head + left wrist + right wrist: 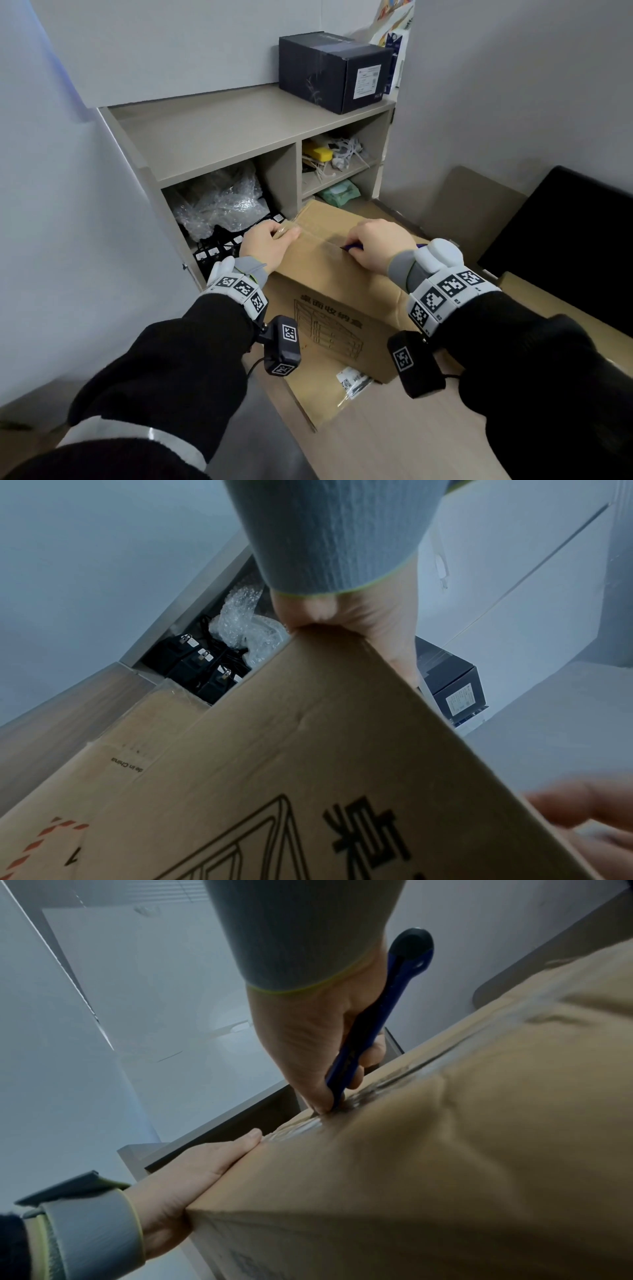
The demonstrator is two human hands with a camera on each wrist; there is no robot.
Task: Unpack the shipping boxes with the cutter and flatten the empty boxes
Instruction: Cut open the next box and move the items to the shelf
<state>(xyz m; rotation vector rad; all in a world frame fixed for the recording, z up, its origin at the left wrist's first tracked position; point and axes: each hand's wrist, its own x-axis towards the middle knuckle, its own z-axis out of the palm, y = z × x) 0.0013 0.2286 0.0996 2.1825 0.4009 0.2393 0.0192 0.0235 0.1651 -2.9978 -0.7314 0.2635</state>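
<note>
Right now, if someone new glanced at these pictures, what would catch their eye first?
Probably the big cardboard box in the middle of the desk, with both hands on its top. The right hand grips a blue cutter with its tip at the taped seam, while the left hand steadies the box's left end. After that, the black box on top of the shelf unit behind.

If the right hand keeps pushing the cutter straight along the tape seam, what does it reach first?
Probably the left hand, which rests on the box at the seam's far end; only taped cardboard lies between it and the right hand with the cutter.
</note>
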